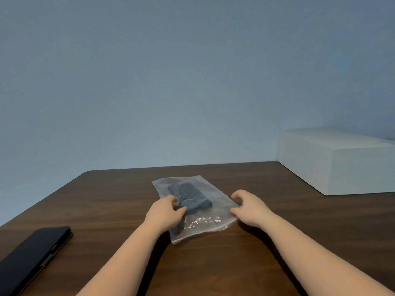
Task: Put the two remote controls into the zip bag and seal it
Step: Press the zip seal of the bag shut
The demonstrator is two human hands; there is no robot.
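A clear zip bag lies flat on the brown table, its zip edge toward me. Two dark remote controls lie side by side inside it, seen through the plastic. My left hand rests on the bag's left side, fingers curled over the near ends of the remotes. My right hand is at the bag's right edge, thumb and fingers apart and touching the plastic. Whether the zip is closed cannot be made out.
A black flat case lies at the near left of the table. A white box stands at the far right. A plain blue-grey wall rises behind the table's far edge.
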